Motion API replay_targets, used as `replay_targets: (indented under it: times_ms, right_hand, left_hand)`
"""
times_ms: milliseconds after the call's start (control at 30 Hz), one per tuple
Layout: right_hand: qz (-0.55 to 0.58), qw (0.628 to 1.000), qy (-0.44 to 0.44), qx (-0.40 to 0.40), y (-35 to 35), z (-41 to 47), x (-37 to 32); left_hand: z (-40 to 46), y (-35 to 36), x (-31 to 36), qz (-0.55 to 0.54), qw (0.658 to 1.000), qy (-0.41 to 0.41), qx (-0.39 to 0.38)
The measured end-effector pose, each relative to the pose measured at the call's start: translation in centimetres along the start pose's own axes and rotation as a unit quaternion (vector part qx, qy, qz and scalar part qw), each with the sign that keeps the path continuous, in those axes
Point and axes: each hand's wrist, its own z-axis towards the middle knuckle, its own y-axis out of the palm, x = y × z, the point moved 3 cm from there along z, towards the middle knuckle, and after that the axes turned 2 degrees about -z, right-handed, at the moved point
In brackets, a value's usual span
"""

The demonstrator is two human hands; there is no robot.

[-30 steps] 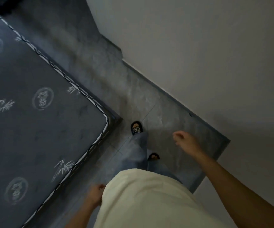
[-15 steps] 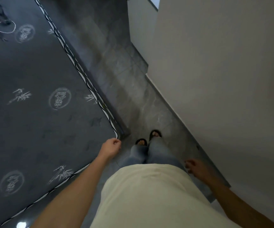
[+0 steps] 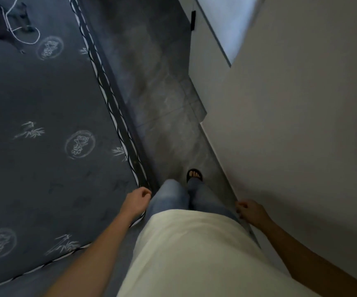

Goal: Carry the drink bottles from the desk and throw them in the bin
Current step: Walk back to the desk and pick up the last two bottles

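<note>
Both grips were loosely curled and held nothing: left hand (image 3: 138,200) beside the mattress (image 3: 44,146) corner, right hand (image 3: 251,212) (previously lower) near the wall (image 3: 301,136). No bottles showed.

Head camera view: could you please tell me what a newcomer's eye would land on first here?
The big dark grey mattress with pale bamboo prints fills the left side, a white cord looped on it at top left. A narrow strip of grey tiled floor runs between it and the pale wall on the right. At the bottom, the left hand and right hand hang loosely curled and empty; no bottle, desk or bin shows.
</note>
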Motion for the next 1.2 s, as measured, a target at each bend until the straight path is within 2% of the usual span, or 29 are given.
replay_targets:
  times_ms: [33, 100, 200, 333, 500, 600, 733, 967, 1200]
  right_hand:
    - [-0.033, 0.999, -0.017, -0.004, -2.4, 2.4, -3.6]
    - [-0.036, 0.999, -0.037, 0.005, -4.2, 3.5, -6.6]
    - [-0.066, 0.992, -0.104, 0.019, -7.3, 7.9, -14.7]
    - [-0.06, 0.986, -0.155, 0.028, -10.2, 12.2, -24.6]
    - [-0.09, 0.986, -0.141, 0.024, -11.7, 15.9, -32.5]
    - [-0.093, 0.988, -0.12, 0.018, -12.2, 17.0, -34.7]
    - [-0.099, 0.991, -0.085, -0.007, -12.9, 17.7, -36.2]
    - [-0.093, 0.995, -0.012, -0.021, -15.5, 19.1, -37.1]
    - [-0.08, 0.997, 0.01, -0.015, -21.2, 24.6, -43.6]
  left_hand:
    - [0.6, -0.9, -0.1, -0.013, 0.999, -0.035, 0.006]
    - [-1.1, 0.1, -1.5, -0.006, 0.998, -0.051, -0.023]
    - [-0.2, -1.2, -3.2, -0.037, 0.994, -0.101, -0.019]
    - [1.4, -3.9, -4.1, -0.052, 0.988, -0.143, -0.029]
    - [6.3, -10.0, -2.6, -0.064, 0.982, -0.167, -0.056]
    - [10.9, -15.2, 0.5, -0.051, 0.987, -0.141, -0.057]
    - [17.6, -23.0, 6.8, -0.031, 0.996, -0.086, -0.016]
    - [28.3, -34.7, 18.9, -0.057, 0.998, 0.009, 0.015]
    - [35.5, -41.2, 25.9, -0.017, 1.0, 0.022, 0.002]
